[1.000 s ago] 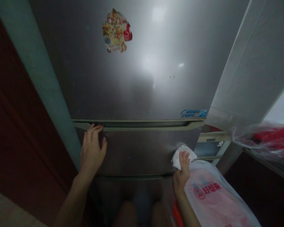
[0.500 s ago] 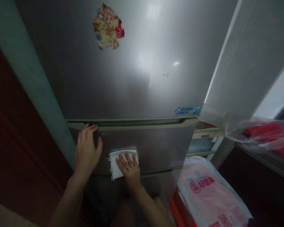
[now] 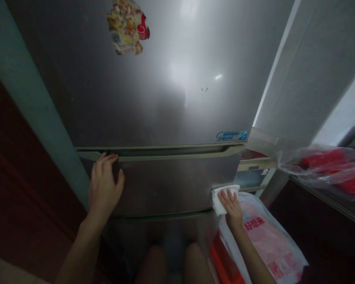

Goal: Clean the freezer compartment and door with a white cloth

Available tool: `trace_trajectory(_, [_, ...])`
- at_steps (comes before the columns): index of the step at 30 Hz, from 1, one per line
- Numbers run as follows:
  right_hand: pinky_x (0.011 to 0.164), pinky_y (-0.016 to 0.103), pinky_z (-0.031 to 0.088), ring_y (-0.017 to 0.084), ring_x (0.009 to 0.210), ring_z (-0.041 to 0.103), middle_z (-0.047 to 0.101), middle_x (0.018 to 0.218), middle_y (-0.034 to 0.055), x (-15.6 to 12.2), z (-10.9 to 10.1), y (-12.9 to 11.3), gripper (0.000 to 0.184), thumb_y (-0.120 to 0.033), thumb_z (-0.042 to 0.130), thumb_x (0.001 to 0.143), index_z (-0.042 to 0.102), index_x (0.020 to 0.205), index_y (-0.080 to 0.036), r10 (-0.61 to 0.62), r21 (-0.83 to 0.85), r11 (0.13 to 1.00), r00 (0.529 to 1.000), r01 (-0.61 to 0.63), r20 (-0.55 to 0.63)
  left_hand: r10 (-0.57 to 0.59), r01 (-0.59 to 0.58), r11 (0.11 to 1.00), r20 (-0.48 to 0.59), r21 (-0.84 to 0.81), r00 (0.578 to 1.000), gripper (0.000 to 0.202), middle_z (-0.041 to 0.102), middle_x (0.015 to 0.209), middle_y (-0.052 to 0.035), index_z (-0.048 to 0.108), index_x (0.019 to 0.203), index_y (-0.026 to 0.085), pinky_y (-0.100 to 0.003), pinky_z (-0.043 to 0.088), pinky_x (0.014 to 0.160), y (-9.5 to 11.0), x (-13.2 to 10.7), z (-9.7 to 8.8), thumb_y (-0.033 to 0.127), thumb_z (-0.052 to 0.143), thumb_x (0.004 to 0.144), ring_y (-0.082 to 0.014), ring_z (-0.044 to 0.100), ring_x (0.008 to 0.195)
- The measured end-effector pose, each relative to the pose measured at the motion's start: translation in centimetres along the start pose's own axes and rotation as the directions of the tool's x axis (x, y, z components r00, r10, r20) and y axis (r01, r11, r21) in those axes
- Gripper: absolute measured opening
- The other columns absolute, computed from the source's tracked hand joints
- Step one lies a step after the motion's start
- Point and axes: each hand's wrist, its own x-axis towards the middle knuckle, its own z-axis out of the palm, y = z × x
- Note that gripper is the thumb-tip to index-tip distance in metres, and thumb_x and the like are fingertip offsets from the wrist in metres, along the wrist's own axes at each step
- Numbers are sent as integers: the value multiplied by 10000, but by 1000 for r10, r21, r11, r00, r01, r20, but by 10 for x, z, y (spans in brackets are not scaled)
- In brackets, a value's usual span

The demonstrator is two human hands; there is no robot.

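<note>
A silvery refrigerator (image 3: pixel 171 98) fills the view, with a narrow middle drawer (image 3: pixel 171 185) below its large upper door. My left hand (image 3: pixel 104 181) rests at the drawer's upper left, fingertips over the edge of the pale handle strip (image 3: pixel 165 157), thumb apart, nothing held. Over at the drawer's right edge, my right hand (image 3: pixel 232 209) presses a folded white cloth (image 3: pixel 220 201) against the front with its fingers laid on top. Part of the cloth is hidden under that hand.
A white plastic bag with red print (image 3: pixel 272 244) stands at the lower right, right under my right forearm. Clear plastic with red contents (image 3: pixel 328 161) juts in from the right. A dark red panel (image 3: pixel 23 165) is on the left. My knees (image 3: pixel 154 260) are below.
My right hand has slid the white cloth rightward across the drawer front, from left of its middle to its right edge. My left hand stays on the handle strip. The view has shifted slightly.
</note>
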Motion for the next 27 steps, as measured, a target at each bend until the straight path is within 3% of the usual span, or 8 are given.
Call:
trace_trajectory(3, [1174,611,282,241,1451,329,492,1485,71,-7,13,-18,649,-73,288,899,365,1506,-291,204,77,978,973,-196,-109,11,-11,1000,6,7,1000,358,560,1278,-207,493,1276,145,-563,363,1131,0,0,-1,256,456,937,-371,413,1372])
trace_trajectory(7, [1161,671,235,259,1483,261,369,1565,70,6,46,-85,680,-85,273,859,352,1514,-250,506,222,858,835,-463,-218,9,-9,1000,3,8,1000,345,557,1277,-184,484,1270,166,-554,364,1132,1,0,-2,250,459,937,-358,414,1373])
trace_trajectory(9, [1163,666,236,259,1479,272,400,1548,66,14,63,-125,681,-79,279,863,349,1517,-258,487,242,865,853,-440,-189,-3,3,1000,7,6,1000,343,555,1280,-165,478,1273,186,-546,368,1131,1,0,-2,244,463,936,-349,415,1375])
trace_trajectory(12, [1176,643,229,248,1471,291,495,1481,65,25,86,-182,669,-52,271,883,363,1511,-266,310,222,936,939,-274,-147,-19,19,1000,18,4,1000,344,554,1287,-159,475,1275,189,-549,369,1126,1,0,-2,238,463,935,-349,416,1374])
trace_trajectory(16, [1232,536,143,194,1476,274,569,1413,28,36,107,-234,645,-18,291,899,400,1490,-250,72,196,979,997,-63,-41,-32,32,999,21,1,999,341,557,1298,-156,482,1266,180,-552,350,1140,0,0,-3,229,468,929,-344,423,1371])
trace_trajectory(20, [1248,480,125,150,1474,275,554,1424,-15,41,104,-223,517,-81,361,965,457,1443,-253,-168,221,964,984,149,67,-19,19,1000,27,3,999,342,561,1301,-168,491,1262,164,-561,340,1145,-2,0,-3,229,464,928,-348,424,1374])
trace_trajectory(23, [1250,431,156,108,1454,314,563,1414,-36,37,85,-179,430,-181,353,1022,470,1424,-279,-321,227,932,933,282,161,-16,16,1000,34,-2,999,351,561,1303,-164,490,1270,175,-565,335,1148,-3,0,-3,237,465,926,-343,417,1382])
trace_trajectory(27, [1260,397,58,93,1461,290,553,1426,-52,19,48,-104,450,-172,314,1032,429,1455,-276,-352,166,933,909,320,222,-6,6,1000,35,10,999,360,565,1295,-188,500,1268,144,-574,342,1139,-3,0,-3,248,456,926,-359,424,1371])
